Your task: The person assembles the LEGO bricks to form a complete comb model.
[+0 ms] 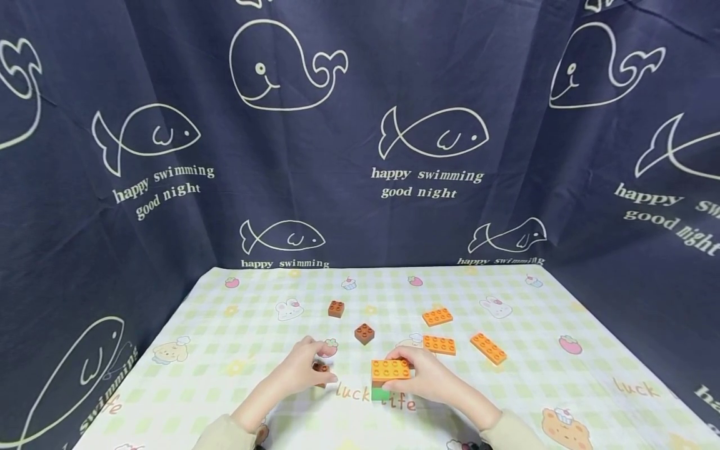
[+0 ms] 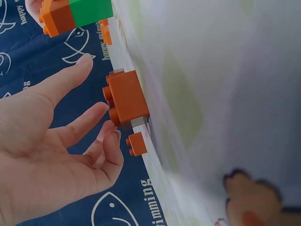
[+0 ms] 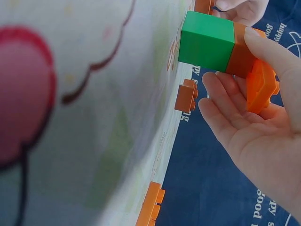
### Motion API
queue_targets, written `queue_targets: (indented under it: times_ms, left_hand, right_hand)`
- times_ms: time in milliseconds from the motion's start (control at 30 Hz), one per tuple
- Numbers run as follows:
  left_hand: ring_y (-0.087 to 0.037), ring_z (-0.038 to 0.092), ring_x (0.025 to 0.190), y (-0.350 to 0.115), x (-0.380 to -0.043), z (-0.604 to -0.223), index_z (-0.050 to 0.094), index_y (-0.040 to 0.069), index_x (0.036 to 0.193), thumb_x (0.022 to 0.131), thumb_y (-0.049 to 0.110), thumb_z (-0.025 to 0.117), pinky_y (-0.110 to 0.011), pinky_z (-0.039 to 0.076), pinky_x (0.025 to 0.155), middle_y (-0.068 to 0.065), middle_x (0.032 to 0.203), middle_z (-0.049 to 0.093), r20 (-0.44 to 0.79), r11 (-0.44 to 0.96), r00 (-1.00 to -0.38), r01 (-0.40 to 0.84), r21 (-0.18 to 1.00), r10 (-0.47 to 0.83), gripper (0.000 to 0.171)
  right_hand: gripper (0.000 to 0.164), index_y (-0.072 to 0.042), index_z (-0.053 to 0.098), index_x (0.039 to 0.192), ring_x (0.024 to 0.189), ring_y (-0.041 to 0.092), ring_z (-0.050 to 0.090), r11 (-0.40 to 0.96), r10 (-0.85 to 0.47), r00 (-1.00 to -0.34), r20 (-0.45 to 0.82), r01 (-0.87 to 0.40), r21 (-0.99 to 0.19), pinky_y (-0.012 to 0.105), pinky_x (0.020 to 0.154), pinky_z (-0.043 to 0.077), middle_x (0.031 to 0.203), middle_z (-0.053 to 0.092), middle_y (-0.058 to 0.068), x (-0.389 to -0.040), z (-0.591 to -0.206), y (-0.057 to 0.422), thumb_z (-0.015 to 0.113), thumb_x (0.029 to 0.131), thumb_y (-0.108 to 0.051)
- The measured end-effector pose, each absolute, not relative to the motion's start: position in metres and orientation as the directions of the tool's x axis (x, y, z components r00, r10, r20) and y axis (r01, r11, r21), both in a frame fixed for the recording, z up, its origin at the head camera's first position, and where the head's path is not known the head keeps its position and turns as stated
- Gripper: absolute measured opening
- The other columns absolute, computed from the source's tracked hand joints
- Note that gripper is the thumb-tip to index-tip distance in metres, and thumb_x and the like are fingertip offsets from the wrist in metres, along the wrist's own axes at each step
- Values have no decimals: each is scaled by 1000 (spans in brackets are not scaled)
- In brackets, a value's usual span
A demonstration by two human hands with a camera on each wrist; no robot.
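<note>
My right hand (image 1: 419, 373) holds a small stack of toy building bricks. A green brick (image 3: 207, 40) forms its bottom, a brown brick (image 3: 241, 52) the middle, and an orange plate brick (image 1: 390, 369) lies on top, overhanging to the right. The thumb rests against the stack's near side; the far side of the grip is partly hidden. Around a brown brick (image 2: 129, 99) on the table hovers my left hand (image 1: 300, 370), thumb and fingers spread apart. Its index fingertip is close to the studs; whether it touches them I cannot tell.
Farther back stand two more brown bricks, one square-on (image 1: 336, 309) and one turned (image 1: 364, 334). On the right lie three orange plate bricks: a far one (image 1: 437, 317), a nearer one (image 1: 440, 345) and a slanted one (image 1: 488, 348). A checked cloth (image 1: 197, 375) covers the table; dark curtains (image 1: 360, 219) surround it.
</note>
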State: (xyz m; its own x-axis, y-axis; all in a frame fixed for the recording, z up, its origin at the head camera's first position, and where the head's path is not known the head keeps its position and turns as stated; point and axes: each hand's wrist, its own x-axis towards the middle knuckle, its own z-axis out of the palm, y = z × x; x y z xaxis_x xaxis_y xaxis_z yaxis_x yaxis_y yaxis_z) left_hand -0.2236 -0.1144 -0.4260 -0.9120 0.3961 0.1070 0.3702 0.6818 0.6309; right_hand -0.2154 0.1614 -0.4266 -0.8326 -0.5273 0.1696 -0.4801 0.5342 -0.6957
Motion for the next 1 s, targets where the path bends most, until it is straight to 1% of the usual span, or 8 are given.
queue_targets:
  times_ms: [100, 233, 333, 467, 567, 733, 833, 1000]
  left_hand:
    - [-23, 50, 93, -115, -223, -427, 63, 3, 113, 71, 24, 81, -41, 48, 82, -9, 100, 54, 96, 691, -919, 354, 631, 382, 51]
    - [-21, 46, 86, -116, -222, -428, 62, 0, 109, 70, 23, 82, -34, 45, 72, -9, 93, 52, 76, 718, -931, 325, 616, 356, 50]
    - [-20, 45, 83, -117, -221, -428, 60, -2, 106, 69, 24, 82, -34, 44, 70, -9, 90, 51, 47, 741, -943, 290, 605, 331, 50]
    - [-23, 51, 87, -118, -220, -428, 57, -4, 110, 69, 26, 82, -44, 49, 79, -11, 95, 54, 10, 755, -950, 255, 604, 313, 57]
    - [-24, 52, 88, -119, -220, -428, 55, -5, 112, 69, 27, 82, -47, 48, 84, -12, 97, 55, -5, 759, -950, 246, 603, 312, 61]
    - [-26, 55, 90, -119, -222, -429, 54, -6, 113, 69, 27, 83, -49, 48, 86, -13, 97, 58, -11, 767, -952, 238, 596, 305, 62]
    - [-29, 56, 94, -119, -222, -429, 53, -7, 114, 68, 25, 83, -51, 48, 88, -16, 100, 59, -5, 758, -951, 244, 605, 310, 63]
    - [-33, 57, 97, -119, -223, -430, 52, -8, 115, 69, 17, 82, -52, 47, 89, -18, 102, 59, 16, 744, -944, 269, 612, 329, 60]
  right_hand:
    - [33, -21, 63, 102, 84, 1, 55, 533, -527, -832, 172, -481, -696, 23, 78, 49, 91, 60, -13, -215, -426, 161, 73, 78, -41]
    - [33, -20, 63, 102, 82, 1, 55, 531, -528, -833, 164, -475, -702, 22, 76, 49, 90, 60, -13, -215, -426, 161, 73, 78, -41]
    - [34, -20, 63, 103, 82, 1, 55, 531, -528, -834, 160, -471, -704, 22, 76, 49, 90, 60, -13, -215, -426, 161, 73, 78, -41]
    - [35, -20, 63, 103, 83, 1, 55, 530, -528, -834, 162, -472, -704, 22, 77, 49, 90, 60, -12, -215, -426, 161, 73, 78, -41]
    - [35, -20, 63, 103, 83, 1, 55, 532, -527, -834, 163, -474, -702, 23, 78, 49, 91, 61, -13, -215, -426, 161, 73, 77, -42]
    - [34, -20, 62, 103, 83, 1, 55, 528, -528, -833, 164, -474, -705, 22, 77, 49, 91, 60, -13, -215, -425, 161, 73, 78, -42]
    - [34, -20, 62, 103, 83, 1, 55, 527, -528, -833, 165, -474, -705, 22, 78, 49, 91, 60, -13, -215, -425, 162, 73, 78, -41]
    - [34, -20, 62, 103, 85, 1, 55, 533, -528, -833, 165, -476, -700, 23, 80, 49, 92, 60, -14, -215, -425, 162, 73, 78, -41]
